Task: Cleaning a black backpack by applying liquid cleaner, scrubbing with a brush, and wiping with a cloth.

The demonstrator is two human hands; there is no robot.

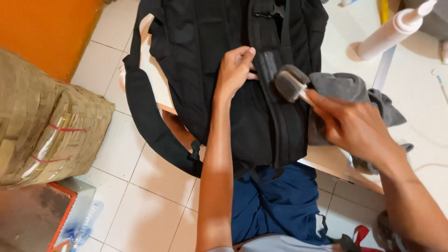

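Pinning black backpack (224,93) flat with left hand (234,70) gripping its strap, right hand (350,123) closed around brush (290,84) touching the vertical strap just right of it.

Black backpack (205,60) lies flat on the board; grey brush (289,83) touches it.

Matt black cloth backpack (205,70) — grey sponge brush (289,83), woven basket (46,126), glossy tiles (144,205).
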